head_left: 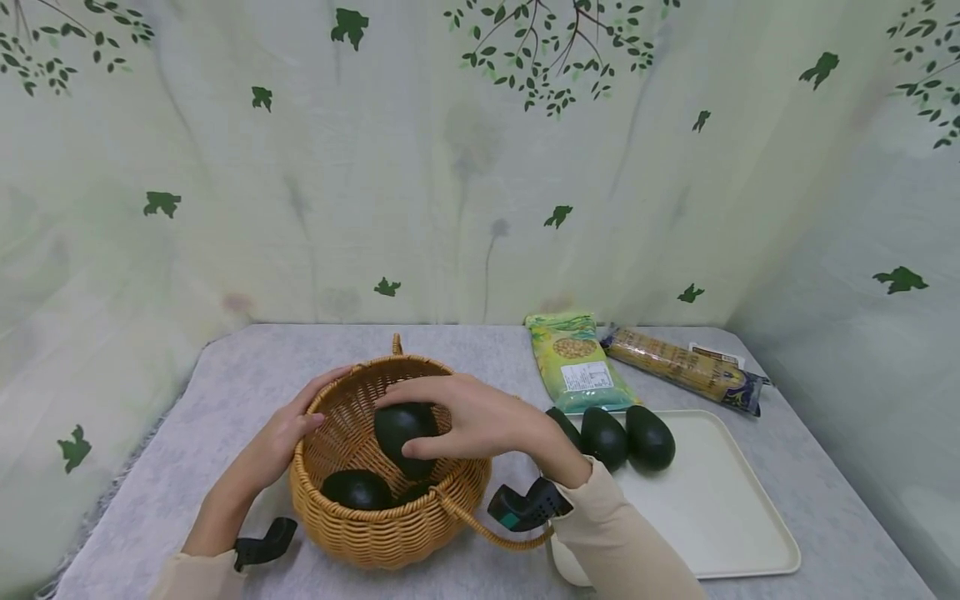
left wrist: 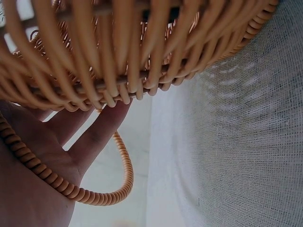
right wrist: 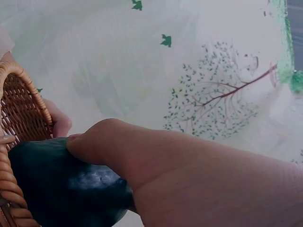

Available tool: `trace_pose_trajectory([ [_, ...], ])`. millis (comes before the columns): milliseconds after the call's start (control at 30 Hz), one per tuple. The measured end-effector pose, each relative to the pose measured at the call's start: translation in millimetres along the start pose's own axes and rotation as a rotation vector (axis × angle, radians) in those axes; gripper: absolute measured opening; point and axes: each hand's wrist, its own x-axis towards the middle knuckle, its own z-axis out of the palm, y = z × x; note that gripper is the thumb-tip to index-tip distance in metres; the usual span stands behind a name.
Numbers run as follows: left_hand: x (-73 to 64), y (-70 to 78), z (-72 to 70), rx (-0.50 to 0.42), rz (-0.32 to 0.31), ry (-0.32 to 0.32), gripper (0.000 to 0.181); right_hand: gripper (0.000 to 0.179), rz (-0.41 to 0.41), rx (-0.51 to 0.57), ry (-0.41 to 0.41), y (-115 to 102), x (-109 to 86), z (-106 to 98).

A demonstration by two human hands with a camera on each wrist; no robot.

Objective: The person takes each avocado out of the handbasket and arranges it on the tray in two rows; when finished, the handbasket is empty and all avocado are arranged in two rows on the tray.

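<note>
The right hand grips an avocado in the mouth of the basket, whose rim the left hand pinches at ten o'clock. Another avocado lies inside, towards seven. The tray, at three o'clock, bears more avocados.

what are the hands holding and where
The right hand holds a dark avocado by its upper part; the left hand grips the basket by its rim.

Print on the green bag and long packet is too small to read
</note>
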Motion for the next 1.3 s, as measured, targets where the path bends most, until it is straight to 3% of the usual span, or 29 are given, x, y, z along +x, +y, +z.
trace_pose_trajectory([
  [600,0.3,1.7,0.1,-0.014,0.003,0.009,0.056,0.055,0.038,0.158,0.113,-1.9,-28.6,-2.5],
  [933,-1.3,0.4,0.6,-0.021,0.008,0.010,0.056,0.056,0.049,0.132,0.185,1.0,-40.1,-6.1],
  [1300,-1.3,1.3,-0.3,-0.032,-0.002,0.002,0.056,0.057,0.074,0.314,0.206,1.1,-57.7,-9.9],
])
